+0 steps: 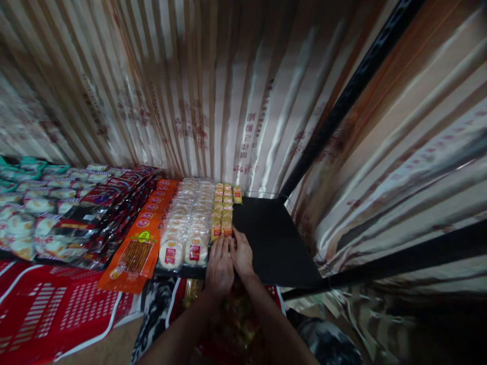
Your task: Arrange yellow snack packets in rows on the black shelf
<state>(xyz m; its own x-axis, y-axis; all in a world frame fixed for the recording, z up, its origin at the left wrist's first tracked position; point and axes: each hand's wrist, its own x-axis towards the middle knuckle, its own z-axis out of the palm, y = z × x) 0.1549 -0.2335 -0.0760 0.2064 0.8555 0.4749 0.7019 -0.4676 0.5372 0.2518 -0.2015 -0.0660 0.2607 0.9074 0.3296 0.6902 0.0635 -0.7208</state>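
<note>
Small yellow snack packets (222, 208) with red labels stand in narrow rows on the black shelf (272, 238). At the front end of those rows, my left hand (220, 263) has its fingers pressed together against a yellow packet (216, 230). My right hand (242, 251) is right beside it, its fingers curled at the neighbouring yellow packet (227, 226). The fingers partly cover the fronts of both packets. One more yellow packet (237, 194) stands apart at the back right. Left of the hands are rows of round white pastries (195, 251) in clear wrappers.
Orange snack bags (139, 248), dark red bags (110, 203) and white-wrapped pastries (40, 205) fill the shelf's left. Below are a red basket (57, 309) and another holding yellow packets (194, 291). Black shelf posts (342, 111) and a striped curtain (213, 101) bound the back and right.
</note>
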